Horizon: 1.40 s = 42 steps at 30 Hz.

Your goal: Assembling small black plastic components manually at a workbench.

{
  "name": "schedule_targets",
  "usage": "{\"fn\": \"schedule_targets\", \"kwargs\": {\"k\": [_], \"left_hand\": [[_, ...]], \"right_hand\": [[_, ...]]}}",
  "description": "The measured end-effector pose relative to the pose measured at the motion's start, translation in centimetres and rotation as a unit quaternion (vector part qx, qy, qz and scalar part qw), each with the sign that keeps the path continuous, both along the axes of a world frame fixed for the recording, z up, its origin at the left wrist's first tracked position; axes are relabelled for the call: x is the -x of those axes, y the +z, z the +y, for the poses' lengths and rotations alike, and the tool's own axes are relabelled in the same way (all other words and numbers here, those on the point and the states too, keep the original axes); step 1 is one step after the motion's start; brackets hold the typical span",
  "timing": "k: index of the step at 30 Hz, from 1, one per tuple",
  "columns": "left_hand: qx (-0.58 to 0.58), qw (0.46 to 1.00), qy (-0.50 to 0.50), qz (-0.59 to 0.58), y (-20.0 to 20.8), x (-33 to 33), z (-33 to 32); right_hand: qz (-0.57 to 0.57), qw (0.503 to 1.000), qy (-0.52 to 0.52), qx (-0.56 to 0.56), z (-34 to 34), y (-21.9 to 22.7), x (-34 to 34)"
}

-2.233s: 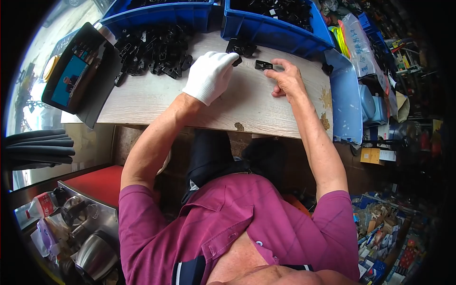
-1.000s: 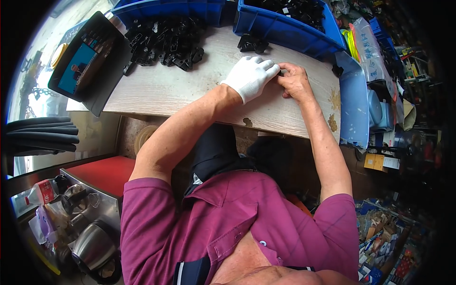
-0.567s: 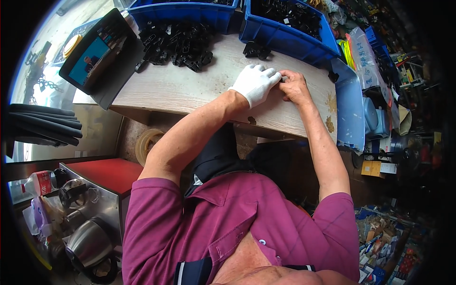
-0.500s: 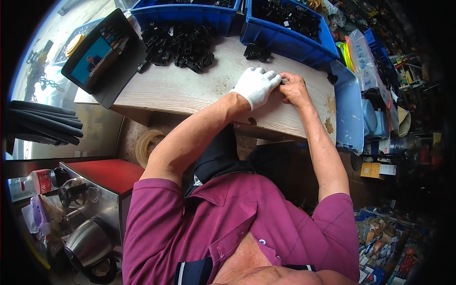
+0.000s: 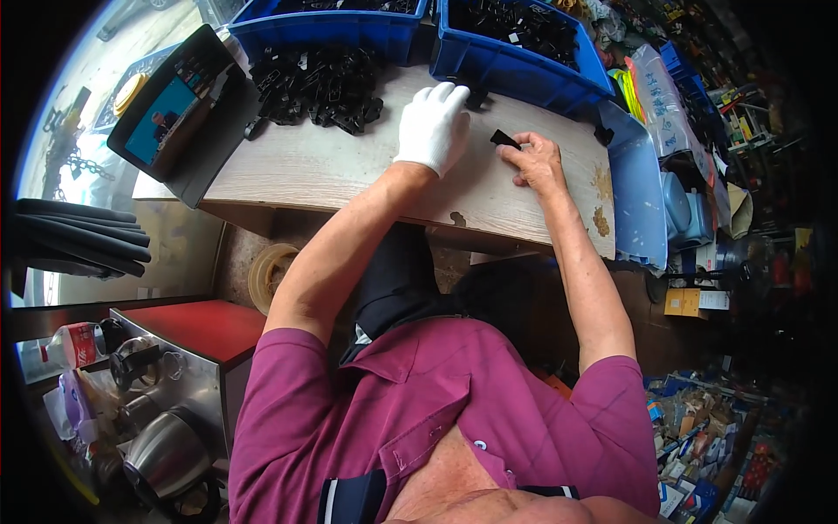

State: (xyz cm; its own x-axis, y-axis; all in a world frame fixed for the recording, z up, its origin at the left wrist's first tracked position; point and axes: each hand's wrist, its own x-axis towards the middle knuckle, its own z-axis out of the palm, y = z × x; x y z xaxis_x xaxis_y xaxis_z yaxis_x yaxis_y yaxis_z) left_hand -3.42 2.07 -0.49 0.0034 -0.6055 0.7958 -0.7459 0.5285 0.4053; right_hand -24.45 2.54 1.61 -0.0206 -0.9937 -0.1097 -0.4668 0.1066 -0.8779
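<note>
My right hand (image 5: pixel 536 162), bare, pinches a small black plastic part (image 5: pixel 504 138) between thumb and fingers, just above the pale wooden tabletop (image 5: pixel 349 170). To its left, my left hand (image 5: pixel 434 129) wears a white knitted glove. Its fingers are stretched toward a few small black parts (image 5: pixel 476 98) lying in front of the blue bins, and nothing shows in them. A large heap of similar black parts (image 5: pixel 314 87) lies on the table farther left.
Two blue bins (image 5: pixel 524 72) (image 5: pixel 327 33) of black parts stand along the back. A tablet (image 5: pixel 175 113) leans at the table's left. A light-blue plastic container (image 5: pixel 640 188) adjoins the right edge. A steel kettle (image 5: pixel 170 450) sits lower left, near a red-topped cabinet (image 5: pixel 196 327).
My left hand has parted from my right and moved left and away, toward the loose black parts. The black part in my right hand has come into plain view.
</note>
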Motion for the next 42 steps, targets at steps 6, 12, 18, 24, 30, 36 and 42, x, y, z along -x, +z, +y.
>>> {"fn": "schedule_targets", "kwargs": {"k": [6, 12, 18, 24, 30, 36, 42], "left_hand": [[-0.117, 0.974, 0.051, -0.188, -1.6, 0.5, -2.7], [-0.055, 0.985, -0.016, -0.163, -1.7, 3.4, -1.8], [-0.058, 0.988, -0.088, -0.112, 0.6, 0.6, -0.2], [-0.113, 0.929, 0.209, -0.286, 1.9, -8.4, 0.2], [-0.085, 0.926, 0.179, -0.321, -0.2, -8.3, 1.0], [-0.052, 0.977, 0.01, -0.209, 0.5, -6.9, 2.0], [0.051, 0.993, 0.061, -0.088, 0.6, -10.9, 2.5]], "right_hand": [[-0.102, 0.992, -0.07, 0.017, 0.6, -0.9, 0.8], [-0.174, 0.981, -0.088, -0.02, 0.8, -0.2, 0.9], [-0.207, 0.969, -0.136, -0.027, 1.0, 0.3, 4.2], [-0.22, 0.941, -0.255, -0.015, -0.5, 0.2, 10.1], [-0.225, 0.885, -0.406, 0.037, -1.8, 0.4, 13.4], [-0.217, 0.941, -0.258, -0.026, -0.2, 1.0, 7.8], [-0.173, 0.963, -0.179, -0.104, -0.5, 1.6, 2.0]]}}
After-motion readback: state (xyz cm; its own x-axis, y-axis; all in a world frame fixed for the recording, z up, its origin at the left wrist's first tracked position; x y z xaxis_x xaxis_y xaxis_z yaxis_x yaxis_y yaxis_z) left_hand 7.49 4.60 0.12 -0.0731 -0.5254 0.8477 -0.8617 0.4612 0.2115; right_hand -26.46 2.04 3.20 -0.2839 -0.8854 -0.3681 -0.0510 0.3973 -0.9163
